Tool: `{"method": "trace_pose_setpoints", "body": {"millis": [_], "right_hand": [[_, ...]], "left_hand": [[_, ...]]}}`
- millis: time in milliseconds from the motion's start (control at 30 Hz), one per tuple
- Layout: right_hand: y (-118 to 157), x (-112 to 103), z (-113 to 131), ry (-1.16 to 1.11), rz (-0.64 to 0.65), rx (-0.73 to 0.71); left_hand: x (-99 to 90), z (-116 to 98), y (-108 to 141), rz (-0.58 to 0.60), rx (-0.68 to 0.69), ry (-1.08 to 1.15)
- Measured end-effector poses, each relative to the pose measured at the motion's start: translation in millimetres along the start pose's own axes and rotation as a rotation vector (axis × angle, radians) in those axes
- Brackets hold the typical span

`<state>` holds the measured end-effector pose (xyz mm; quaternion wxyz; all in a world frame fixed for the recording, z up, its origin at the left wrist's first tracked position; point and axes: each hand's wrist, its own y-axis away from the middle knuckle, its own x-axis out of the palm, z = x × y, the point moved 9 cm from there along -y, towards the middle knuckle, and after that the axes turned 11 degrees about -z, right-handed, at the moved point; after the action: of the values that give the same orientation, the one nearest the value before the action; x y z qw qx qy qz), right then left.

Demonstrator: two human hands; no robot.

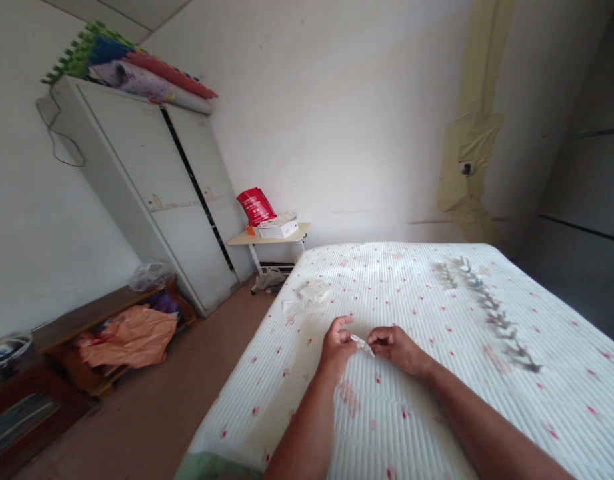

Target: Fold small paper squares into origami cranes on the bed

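Note:
Above the bed's patterned cover, my left hand (335, 348) pinches a small, thin white folded piece (363, 345) between thumb and finger. On its other side, my right hand (397, 349) has its fingertips closed at the edge of the same piece. What the piece is made of cannot be made out. Farther up the bed, left of my hands, lies a clear plastic wrapper (314, 292) with something whitish in it. To the right, several small grey and white objects (501, 323) stand in lines on the cover; they are blurred.
The bed (401, 293) has a white ribbed cover with red dots. Past its far left corner is a small table (239, 238) with a red bag (257, 206) and a white box (283, 229). A grey cabinet (137, 160) and a low wooden shelf (71, 328) stand at left.

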<state>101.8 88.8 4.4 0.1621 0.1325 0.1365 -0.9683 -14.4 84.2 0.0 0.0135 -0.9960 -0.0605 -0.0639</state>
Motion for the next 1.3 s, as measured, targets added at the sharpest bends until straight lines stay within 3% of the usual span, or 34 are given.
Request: {"method": "trace_pose_setpoints", "body": {"millis": [167, 500, 833, 1300], "right_hand": [[-1.9, -9.3, 9.4, 0.043, -0.103, -0.063], [-0.4, -0.2, -5.2, -0.049, 0.034, 0.015], [-0.9, 2.1, -14.6, -0.067, 0.033, 0.091], [2.3, 4.4, -3.2, -0.097, 0.04, 0.105]], "left_hand": [[4.8, -0.5, 2.6, 0.042, -0.007, -0.032], [6.9, 2.1, 2.4, 0.068, 0.004, -0.099], [6.5, 11.9, -2.3, 0.072, 0.025, -0.126], [5.0, 3.2, 2.0, 0.028, -0.028, -0.067]]}}
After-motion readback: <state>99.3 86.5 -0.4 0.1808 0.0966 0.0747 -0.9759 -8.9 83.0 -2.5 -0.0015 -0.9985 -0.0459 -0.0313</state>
